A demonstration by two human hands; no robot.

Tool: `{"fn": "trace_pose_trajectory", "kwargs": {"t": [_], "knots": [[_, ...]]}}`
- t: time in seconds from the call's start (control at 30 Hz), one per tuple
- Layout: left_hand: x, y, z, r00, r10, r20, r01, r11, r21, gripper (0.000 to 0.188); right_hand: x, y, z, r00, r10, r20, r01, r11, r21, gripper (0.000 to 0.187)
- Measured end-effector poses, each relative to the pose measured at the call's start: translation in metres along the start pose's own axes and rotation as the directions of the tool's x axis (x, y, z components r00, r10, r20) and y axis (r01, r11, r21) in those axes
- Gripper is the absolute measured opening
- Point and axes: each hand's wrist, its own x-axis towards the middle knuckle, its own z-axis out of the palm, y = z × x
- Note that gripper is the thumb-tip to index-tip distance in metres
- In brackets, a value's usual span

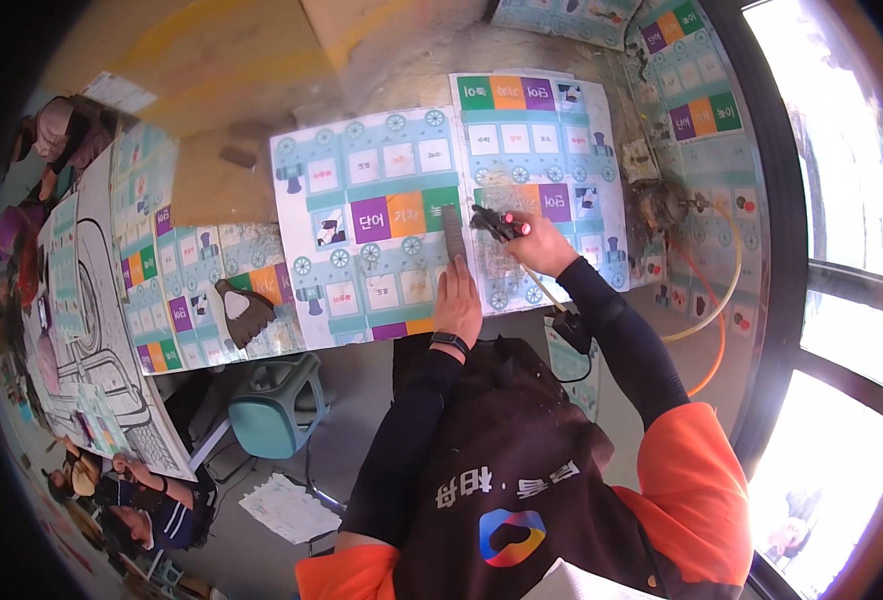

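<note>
My left hand [458, 308] lies with its fingers stretched out at the lower end of a narrow grey strip [453, 238], on the seam between two printed sheets. The left sheet [367, 128] has teal train drawings and purple, orange and green blocks; the right sheet [597, 100] carries similar printing. In my closed right hand [550, 247] is a black hand-held tool [490, 219] with a red end, its tip just right of the strip. The tool's exact kind is unclear. A pale line runs below that hand toward a small black box [569, 326].
More printed sheets [192, 265] lie at the left, under a dark brown fan-shaped thing [244, 313]. A yellow hose [736, 262] and an orange hose [707, 370] curve at the right. A teal stool [274, 415] stands below the table. Other people [147, 505] work at far left.
</note>
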Motion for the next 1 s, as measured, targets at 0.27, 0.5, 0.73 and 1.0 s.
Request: {"fn": "trace_pose_trajectory", "kwargs": {"t": [0.27,0.5,0.73,1.0], "knots": [[-0.002,0.000,0.001,1.000,-0.003,-0.016,0.002,0.999,-0.037,0.045,-0.002,-0.005,0.007,0.999,-0.038,0.019,0.040,0.996,-0.080,0.030],[-0.002,0.000,0.000,0.999,-0.013,-0.036,0.013,1.000,-0.006,0.045,0.010,-0.003,0.009,0.987,-0.135,-0.090,0.125,0.986,-0.106,0.024],[-0.005,-0.001,0.001,1.000,-0.027,0.012,0.027,0.999,0.027,0.047,0.016,-0.013,0.005,0.986,-0.123,-0.111,0.114,0.990,-0.083,0.023],[-0.005,-0.003,0.002,1.000,-0.003,-0.027,0.005,0.996,0.090,0.046,-0.001,-0.008,0.005,0.998,-0.048,0.044,0.051,0.995,-0.080,0.028]]}}
